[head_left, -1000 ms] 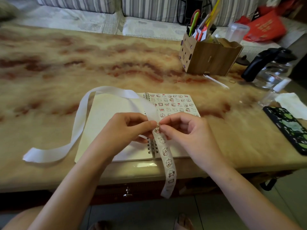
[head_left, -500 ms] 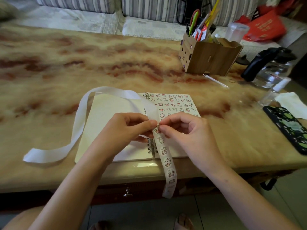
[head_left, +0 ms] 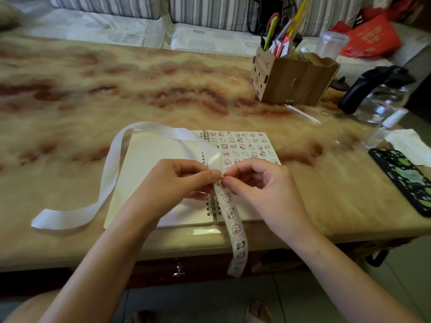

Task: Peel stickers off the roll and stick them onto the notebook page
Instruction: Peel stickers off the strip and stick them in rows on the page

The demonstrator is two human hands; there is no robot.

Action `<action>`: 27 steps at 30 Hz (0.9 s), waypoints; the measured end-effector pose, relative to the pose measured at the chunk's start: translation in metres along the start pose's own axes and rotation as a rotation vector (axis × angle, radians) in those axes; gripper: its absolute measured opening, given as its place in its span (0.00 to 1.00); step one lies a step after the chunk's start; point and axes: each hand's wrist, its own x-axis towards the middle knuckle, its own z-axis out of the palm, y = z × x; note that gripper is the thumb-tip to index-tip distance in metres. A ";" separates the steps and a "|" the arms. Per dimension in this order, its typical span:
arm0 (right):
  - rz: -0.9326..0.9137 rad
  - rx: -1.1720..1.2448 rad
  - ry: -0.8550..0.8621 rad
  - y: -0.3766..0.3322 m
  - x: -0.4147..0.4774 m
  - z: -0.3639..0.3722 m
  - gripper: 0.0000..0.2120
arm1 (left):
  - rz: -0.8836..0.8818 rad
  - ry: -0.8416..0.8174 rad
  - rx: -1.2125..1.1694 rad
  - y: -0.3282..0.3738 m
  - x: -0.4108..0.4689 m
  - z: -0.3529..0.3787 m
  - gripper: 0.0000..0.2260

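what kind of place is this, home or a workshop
Probably a home living room: grey striped sofa cushions sit behind the tan-and-red marbled table, which carries a brown wooden pen box and a clear glass kettle with a black handle.

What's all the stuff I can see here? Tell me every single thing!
table: one, beige with red-brown veins, fills the view.
notebook: one, cream, spiral-bound, open at the near edge.
stuck stickers: many, white and red, on its right page.
sticker strip: one, white with cartoon animals, hangs over the near edge.
empty backing: one, white, loops left off the notebook.
wooden organiser: one, brown, far right, holding pens.
glass jug: one, clear, black handle, right.
phone: one, black-and-green case, right edge.
tissue: one, white, beside the phone.
hands: two; left hand and right hand pinch the sticker strip.
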 end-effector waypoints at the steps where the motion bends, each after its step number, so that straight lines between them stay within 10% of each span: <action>1: -0.005 -0.011 0.001 0.000 0.000 0.000 0.03 | -0.007 0.004 -0.007 0.000 0.000 0.000 0.07; 14: -0.109 -0.267 -0.058 -0.003 -0.001 -0.002 0.03 | -0.048 0.042 -0.003 -0.002 0.000 0.001 0.08; 21: 0.142 0.115 -0.003 -0.010 0.007 -0.018 0.02 | -0.060 0.127 0.059 -0.005 0.004 -0.007 0.08; 27: 0.408 -0.007 -0.120 0.002 0.013 -0.033 0.01 | -0.084 0.117 0.063 -0.007 0.005 -0.007 0.07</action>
